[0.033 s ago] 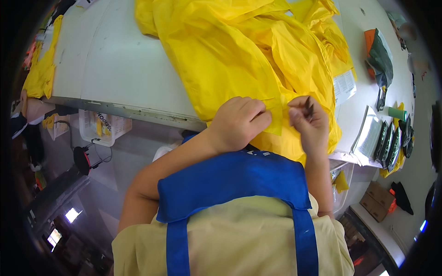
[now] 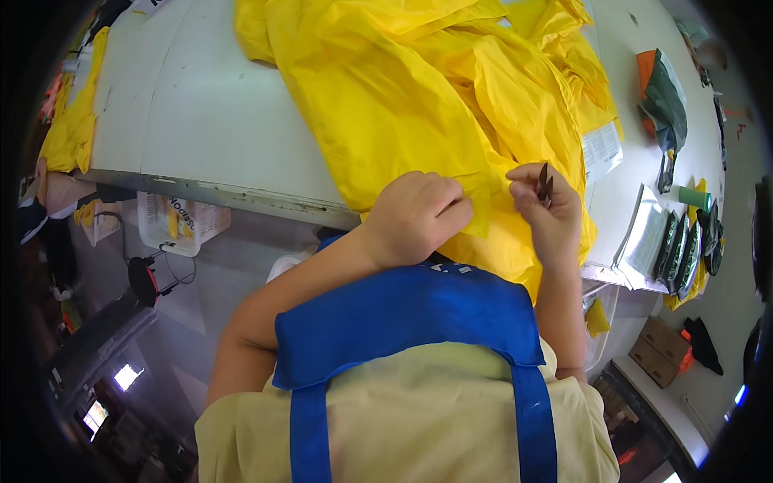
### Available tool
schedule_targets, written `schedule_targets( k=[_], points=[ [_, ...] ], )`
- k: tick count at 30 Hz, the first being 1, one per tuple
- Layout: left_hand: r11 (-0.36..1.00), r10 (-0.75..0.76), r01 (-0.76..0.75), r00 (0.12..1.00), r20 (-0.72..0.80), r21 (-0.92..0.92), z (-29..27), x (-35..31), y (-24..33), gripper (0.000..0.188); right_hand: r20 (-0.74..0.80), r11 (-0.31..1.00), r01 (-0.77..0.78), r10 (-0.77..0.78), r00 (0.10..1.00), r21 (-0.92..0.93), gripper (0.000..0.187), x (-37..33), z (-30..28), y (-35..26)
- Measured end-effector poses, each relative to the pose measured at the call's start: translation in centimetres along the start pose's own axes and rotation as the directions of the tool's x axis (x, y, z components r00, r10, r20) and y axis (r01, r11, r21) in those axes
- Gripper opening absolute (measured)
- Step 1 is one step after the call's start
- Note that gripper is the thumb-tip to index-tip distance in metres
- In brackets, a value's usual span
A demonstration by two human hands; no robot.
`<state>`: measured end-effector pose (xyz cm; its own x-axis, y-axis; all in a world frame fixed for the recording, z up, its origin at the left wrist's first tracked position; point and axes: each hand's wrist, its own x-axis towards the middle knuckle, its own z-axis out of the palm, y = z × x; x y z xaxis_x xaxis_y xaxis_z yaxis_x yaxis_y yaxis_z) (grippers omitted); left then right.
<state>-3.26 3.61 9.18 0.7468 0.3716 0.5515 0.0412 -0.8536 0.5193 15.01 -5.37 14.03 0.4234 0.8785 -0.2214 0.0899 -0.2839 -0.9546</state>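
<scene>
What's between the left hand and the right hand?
In the head view, only yellow fabric lies between the left hand and the right hand, which holds a dark pointed tool.

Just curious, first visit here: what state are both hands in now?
Left hand: closed on the yellow fabric.
Right hand: closed, holding a small dark pointed tool.

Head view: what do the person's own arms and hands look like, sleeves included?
The left hand and right hand are gloveless; no watch or bracelet shows. Both forearms are bare, extending beyond a pale yellow, short-sleeved cloth shirt, worn under a blue cloth apron with two straps.
</scene>
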Motion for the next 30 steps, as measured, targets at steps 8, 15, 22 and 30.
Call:
schedule_targets(
  k=[8, 15, 22, 30],
  points=[
    [0.994, 0.095, -0.100, 0.991, -0.098, -0.045, -0.1, -0.3, 0.1, 0.011, 0.397, 0.937, 0.159, -0.024, 0.918, -0.311, 0.016, 2.4, 0.4, -1.7],
    [0.989, -0.015, -0.003, 0.992, -0.123, -0.148, -0.7, -0.5, -0.1, 0.011, 0.301, 0.979, 0.068, -0.008, 0.954, -0.191, 0.008, 2.1, 0.5, -0.3],
    [0.990, 0.038, -0.063, 0.981, -0.188, -0.128, -0.5, -0.5, -0.2, 0.014, 0.276, 0.989, -0.083, 0.046, 0.960, 0.124, 0.016, 0.6, -2.0, 0.8],
    [0.988, 0.088, -0.110, 0.977, -0.194, -0.105, -0.4, -0.4, -0.4, 0.020, 0.306, 0.983, -0.125, 0.161, 0.938, -0.132, 0.021, 0.1, -2.8, 1.3]
  ],
)
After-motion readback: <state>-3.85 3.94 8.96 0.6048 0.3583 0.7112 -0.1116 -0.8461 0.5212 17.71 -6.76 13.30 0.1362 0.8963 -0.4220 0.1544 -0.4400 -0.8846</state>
